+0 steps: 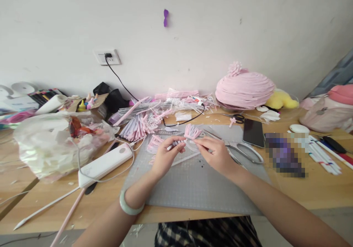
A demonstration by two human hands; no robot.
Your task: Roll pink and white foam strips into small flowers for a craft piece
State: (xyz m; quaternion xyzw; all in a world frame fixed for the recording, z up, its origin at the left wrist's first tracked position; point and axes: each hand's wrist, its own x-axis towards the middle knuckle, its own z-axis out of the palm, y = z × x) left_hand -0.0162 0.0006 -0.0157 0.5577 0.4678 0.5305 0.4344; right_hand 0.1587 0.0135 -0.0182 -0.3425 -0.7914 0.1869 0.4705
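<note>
My left hand (170,153) is closed on a small bundle of pink and lilac fuzzy stems (192,130), above the grey cutting mat (198,188). The fingertips of my right hand (214,154) pinch the same bundle at its right side. Looped ends of the bundle fan upward between my hands. Pink fuzzy pieces (154,144) lie on the mat left of my left hand. Large silver-handled scissors (246,153) rest by my right hand, their blades partly hidden behind it.
A white power strip (106,165) and a plastic bag (57,144) lie at left. Behind the mat are piled pink and lilac stems (138,127). A phone (253,132), a big pink fuzzy dome (244,90) and white-barrelled pens (325,156) are at right.
</note>
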